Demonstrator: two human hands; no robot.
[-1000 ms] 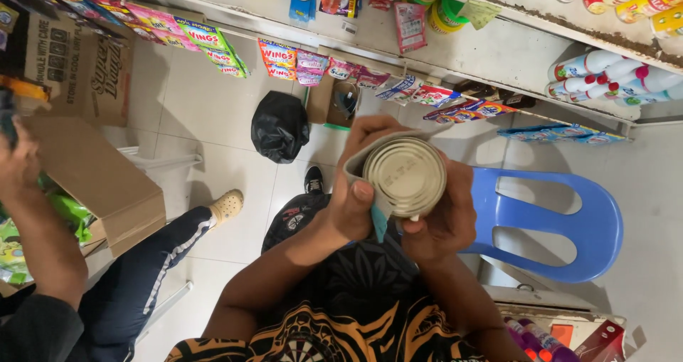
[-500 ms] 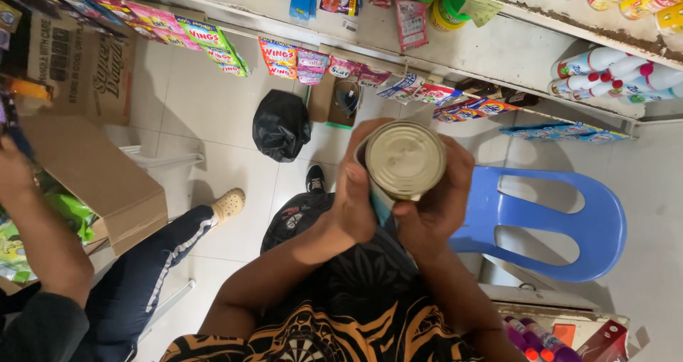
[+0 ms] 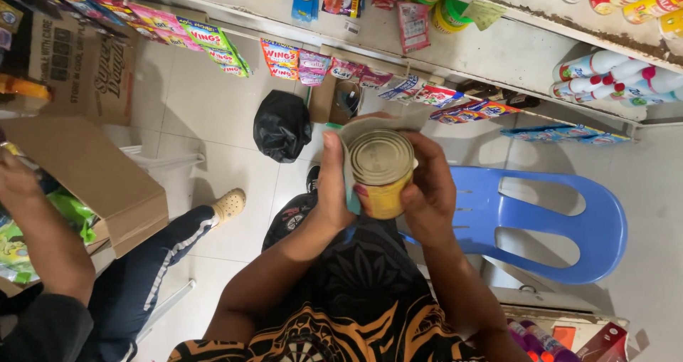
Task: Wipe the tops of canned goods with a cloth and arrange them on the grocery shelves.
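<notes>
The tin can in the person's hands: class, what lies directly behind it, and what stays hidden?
Behind the tin can, a pale cloth shows at its top and left edge, held by the left hand. The right hand grips the can's side. The rest of the cloth is covered.

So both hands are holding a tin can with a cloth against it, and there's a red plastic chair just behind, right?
Not quite: the chair is blue, not red, as the head view shows. The rest holds: the left hand and right hand hold the tin can, with a cloth against it.
</notes>
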